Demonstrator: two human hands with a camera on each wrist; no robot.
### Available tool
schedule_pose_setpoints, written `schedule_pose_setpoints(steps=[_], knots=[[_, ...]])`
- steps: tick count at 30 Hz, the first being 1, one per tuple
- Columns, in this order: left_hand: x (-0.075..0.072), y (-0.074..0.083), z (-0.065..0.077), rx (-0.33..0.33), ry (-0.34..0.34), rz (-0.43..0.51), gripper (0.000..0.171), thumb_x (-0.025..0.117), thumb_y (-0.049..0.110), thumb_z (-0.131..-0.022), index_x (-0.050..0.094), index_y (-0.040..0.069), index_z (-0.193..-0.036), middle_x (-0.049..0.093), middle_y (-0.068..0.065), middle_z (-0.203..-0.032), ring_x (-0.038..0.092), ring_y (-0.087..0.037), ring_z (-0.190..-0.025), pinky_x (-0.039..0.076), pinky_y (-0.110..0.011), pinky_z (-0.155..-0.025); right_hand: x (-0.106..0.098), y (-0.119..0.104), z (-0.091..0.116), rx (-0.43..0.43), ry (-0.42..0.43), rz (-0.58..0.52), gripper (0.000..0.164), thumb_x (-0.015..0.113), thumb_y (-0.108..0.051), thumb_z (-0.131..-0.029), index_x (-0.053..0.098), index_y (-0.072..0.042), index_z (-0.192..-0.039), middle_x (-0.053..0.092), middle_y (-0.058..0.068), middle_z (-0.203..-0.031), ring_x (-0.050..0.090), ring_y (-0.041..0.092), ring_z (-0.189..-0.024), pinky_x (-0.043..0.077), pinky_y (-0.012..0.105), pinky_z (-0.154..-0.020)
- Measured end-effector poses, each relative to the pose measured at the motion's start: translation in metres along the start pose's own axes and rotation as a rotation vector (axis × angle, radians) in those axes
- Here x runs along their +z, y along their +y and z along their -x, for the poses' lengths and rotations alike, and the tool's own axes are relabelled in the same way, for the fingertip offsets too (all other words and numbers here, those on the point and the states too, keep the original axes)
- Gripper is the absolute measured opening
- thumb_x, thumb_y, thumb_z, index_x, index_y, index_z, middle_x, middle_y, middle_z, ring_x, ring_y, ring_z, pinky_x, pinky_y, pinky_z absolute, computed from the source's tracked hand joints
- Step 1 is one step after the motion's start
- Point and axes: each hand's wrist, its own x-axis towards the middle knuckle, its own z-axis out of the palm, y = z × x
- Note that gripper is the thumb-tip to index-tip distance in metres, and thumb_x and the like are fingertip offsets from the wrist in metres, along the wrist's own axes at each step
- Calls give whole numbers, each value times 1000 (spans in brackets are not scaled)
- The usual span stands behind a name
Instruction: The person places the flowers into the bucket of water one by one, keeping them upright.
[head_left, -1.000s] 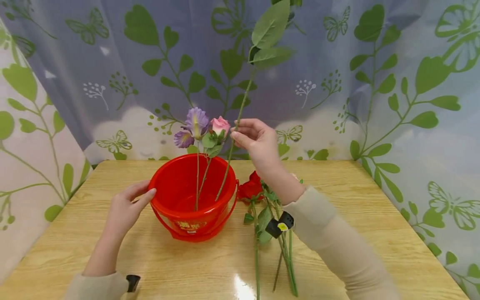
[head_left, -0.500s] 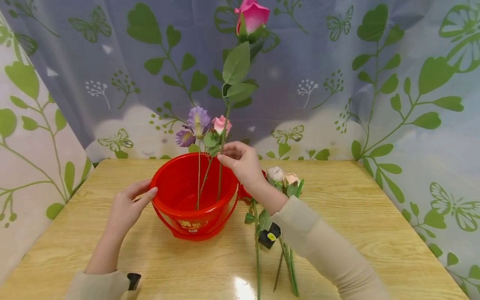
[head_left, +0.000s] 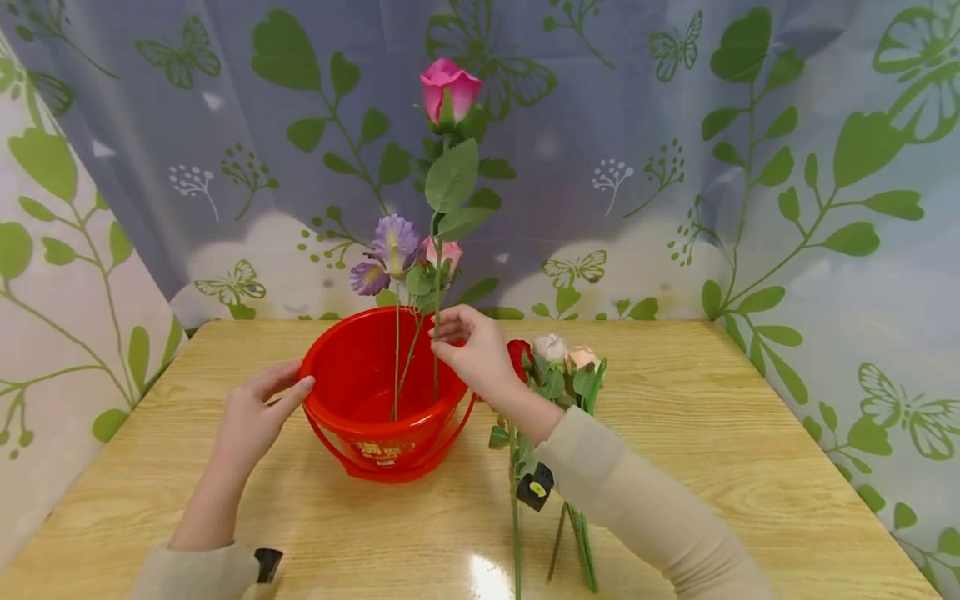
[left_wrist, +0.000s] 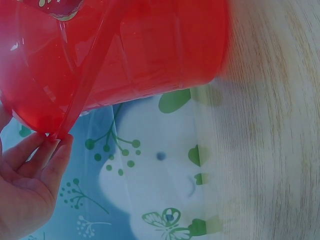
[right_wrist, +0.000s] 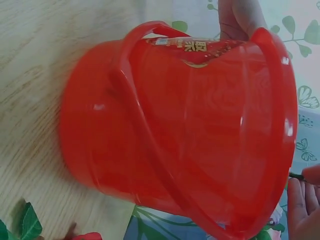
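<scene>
In the head view my left hand (head_left: 247, 425) grips the left rim of a red plastic bucket (head_left: 345, 358). My right hand (head_left: 480, 354) pinches the green stem of a hot-pink rose (head_left: 450, 92) over the bucket's right side. That stem stands nearly upright, its lower end inside the bucket. Beside it in the bucket are a purple iris (head_left: 395, 243) and a light pink rose (head_left: 450, 254), the latter partly behind the held stem and leaves. The right wrist view shows the bucket's handle (right_wrist: 145, 125) hanging down and my right fingers (right_wrist: 297, 200) at the rim's edge.
Right of the bucket, on the wooden table (head_left: 712, 433), lie a red rose (head_left: 517, 357), a white rose (head_left: 551, 347) and a peach rose (head_left: 583, 358), their stems toward me. My right forearm partly covers them. A leaf-patterned curtain (head_left: 637, 242) rises behind the table.
My right hand has moved down and left with the hot-pink rose, whose stem has gone from slanted to nearly upright and whose bloom has come into view. My left hand stays on the rim.
</scene>
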Motion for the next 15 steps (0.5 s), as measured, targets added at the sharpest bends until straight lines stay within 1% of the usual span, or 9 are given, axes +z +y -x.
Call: schedule_pose_setpoints(steps=[4,7,12,15], knots=[[0,0,0,4,3,0,43,57,27,-87,55,-2,-118,57,-17,-112,52,-28,-103,46,-38,-79,2,2,1,-22,-15,3,24,60,8,-78,56,3,-101,61,16,-90,58,24,-81,52,27,-71],[0,0,0,10,5,-3,42,58,25,-87,55,-2,-118,57,-17,-112,52,-27,-103,46,-38,-79,3,2,1,-26,-9,19,21,61,4,-79,57,2,-100,61,14,-88,58,22,-79,51,26,-69],[0,0,0,9,3,-3,42,58,25,-87,55,-2,-118,56,-17,-113,52,-28,-104,46,-38,-79,3,2,1,-16,-15,12,12,61,-4,-82,60,2,-92,60,10,-83,58,20,-74,51,25,-65],[0,0,0,5,1,-4,43,57,27,-87,54,-2,-118,56,-17,-113,51,-28,-104,46,-39,-79,4,2,0,3,-33,24,8,62,-4,-82,60,2,-87,61,10,-80,58,18,-70,52,25,-63]])
